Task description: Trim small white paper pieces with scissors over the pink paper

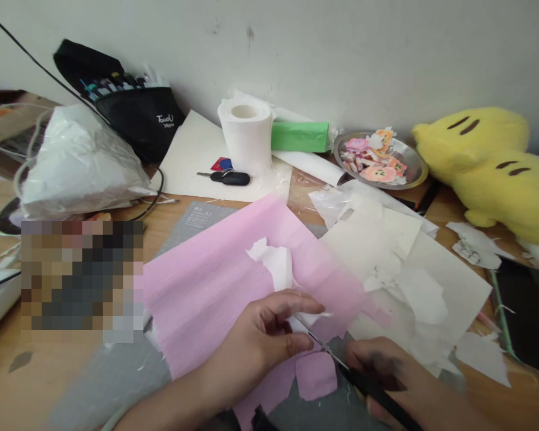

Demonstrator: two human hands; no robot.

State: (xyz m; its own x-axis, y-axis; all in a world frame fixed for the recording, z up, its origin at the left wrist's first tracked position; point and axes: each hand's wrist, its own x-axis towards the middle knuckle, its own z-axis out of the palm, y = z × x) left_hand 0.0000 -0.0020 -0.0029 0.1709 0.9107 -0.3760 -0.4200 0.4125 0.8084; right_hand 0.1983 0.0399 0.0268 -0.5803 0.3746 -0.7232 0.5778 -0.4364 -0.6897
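Observation:
My left hand (273,335) is closed, thumb and fingers pinching a small piece of white paper (297,323). From the lower right, my right hand (386,371) grips black-handled scissors (341,362); their narrow metal blades reach to the white paper between my left fingers. The fingers partly hide the blade tips and the handle. Under my left hand lies a large sheet of pink paper (215,287) with ragged lower edges. A small rounded pink paper piece (317,376) rests just below the blades. Another torn-looking white scrap (276,263) lies on the pink sheet, beyond my left fingers.
A grey cutting mat (103,383) is beneath the papers. Cream sheets (458,287) and a phone (527,317) are at right. Behind stand a paper roll (247,137), keys (233,178), a metal dish (420,173) of cutouts, yellow plush toys (489,161) and a black marker case (139,120).

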